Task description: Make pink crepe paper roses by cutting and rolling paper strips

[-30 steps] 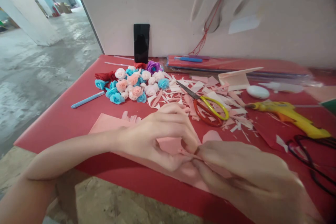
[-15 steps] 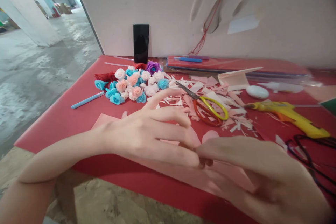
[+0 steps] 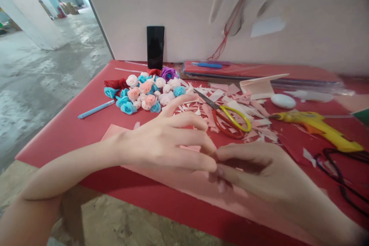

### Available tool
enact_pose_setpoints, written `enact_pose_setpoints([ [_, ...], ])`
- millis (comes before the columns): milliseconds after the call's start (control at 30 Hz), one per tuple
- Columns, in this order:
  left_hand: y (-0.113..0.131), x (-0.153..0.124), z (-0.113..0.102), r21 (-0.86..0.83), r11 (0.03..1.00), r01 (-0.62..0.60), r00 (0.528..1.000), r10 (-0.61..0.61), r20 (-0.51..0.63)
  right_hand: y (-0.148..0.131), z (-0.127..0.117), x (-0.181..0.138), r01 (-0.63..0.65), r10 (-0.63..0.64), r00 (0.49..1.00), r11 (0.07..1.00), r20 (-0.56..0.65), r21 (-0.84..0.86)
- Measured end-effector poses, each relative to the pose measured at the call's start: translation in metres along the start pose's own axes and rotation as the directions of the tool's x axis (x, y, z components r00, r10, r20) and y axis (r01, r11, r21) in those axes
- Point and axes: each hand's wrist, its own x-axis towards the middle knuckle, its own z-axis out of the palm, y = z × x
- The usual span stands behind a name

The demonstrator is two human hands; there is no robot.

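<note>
My left hand (image 3: pixel 167 142) reaches in from the left, index finger stretched forward and the other fingers bent toward the thumb. My right hand (image 3: pixel 262 173) pinches at the same spot, its fingertips touching those of the left. A small pink paper piece between the fingertips is almost wholly hidden. Below both hands lies a pink paper sheet (image 3: pixel 170 182) along the table's front. Just beyond them are scissors (image 3: pixel 227 117) with one yellow and one red handle, on a heap of pink and white paper scraps (image 3: pixel 213 96). Left of the scraps sits a cluster of paper flowers (image 3: pixel 144 92).
A yellow glue gun (image 3: pixel 319 125) lies at right, near dark cables (image 3: pixel 340 177) and a white oval object (image 3: pixel 283 101). A black phone (image 3: pixel 155 48) leans on the back panel (image 3: pixel 184 4). A blue pen (image 3: pixel 96 109) lies left on the red tabletop (image 3: pixel 69 130).
My right hand has turned and drawn its fingers into a tighter pinch. Rounded pink paper edges that showed by the fingertips are now covered. My left hand has shifted slightly.
</note>
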Motion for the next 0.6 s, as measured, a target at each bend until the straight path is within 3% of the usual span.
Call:
enact_pose_setpoints([
  [200,0.001,0.004,0.001,-0.139,0.967,0.214,0.977,-0.215,0.002,0.000,0.001,-0.001,0.024,-0.033,0.993,0.997,-0.116,-0.073],
  [367,0.002,0.010,-0.006,-0.347,0.861,0.372,0.928,-0.340,0.151,-0.001,-0.004,-0.005,0.134,-0.163,0.966,0.980,-0.201,-0.149],
  [500,0.003,0.011,-0.013,-0.441,0.785,0.436,0.899,-0.359,0.251,0.004,-0.007,-0.007,0.318,-0.428,0.893,0.817,-0.135,-0.481],
  [600,0.005,0.012,-0.015,-0.420,0.813,0.403,0.913,-0.331,0.237,0.009,-0.004,-0.009,0.392,-0.573,0.808,0.699,-0.139,-0.598],
])
